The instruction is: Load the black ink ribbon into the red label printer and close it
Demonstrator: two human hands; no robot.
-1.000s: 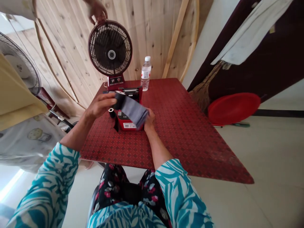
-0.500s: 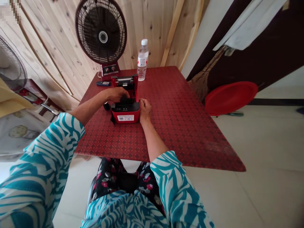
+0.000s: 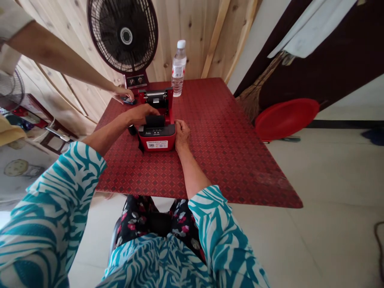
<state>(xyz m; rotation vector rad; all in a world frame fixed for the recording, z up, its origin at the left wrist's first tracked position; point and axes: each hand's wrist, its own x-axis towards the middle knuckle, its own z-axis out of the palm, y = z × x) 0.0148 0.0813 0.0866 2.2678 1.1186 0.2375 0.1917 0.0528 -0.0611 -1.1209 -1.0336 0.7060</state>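
A red-and-black label printer (image 3: 157, 145) stands on the table with its lid (image 3: 168, 105) raised. My left hand (image 3: 142, 114) reaches over the printer from the left, its fingers closed on a black roll (image 3: 155, 121) at the opening; part of the fingers is hidden behind the roll. Against the printer's right side, my right hand (image 3: 182, 135) rests with curled fingers, gripping it. A small black cylinder (image 3: 132, 130) sits just left of the printer, below my left wrist.
The patterned red table (image 3: 216, 152) carries a fan (image 3: 126, 36) and a water bottle (image 3: 179, 70) at the back. Another person's hand (image 3: 122, 93) touches a small dark device (image 3: 130, 101) at the far left. A broom and red basin (image 3: 288, 120) are on the right.
The black roll has come up into clearer view with my left hand. My right hand stays on the printer. Another person's arm has entered from the upper left, reaching the small dark device.
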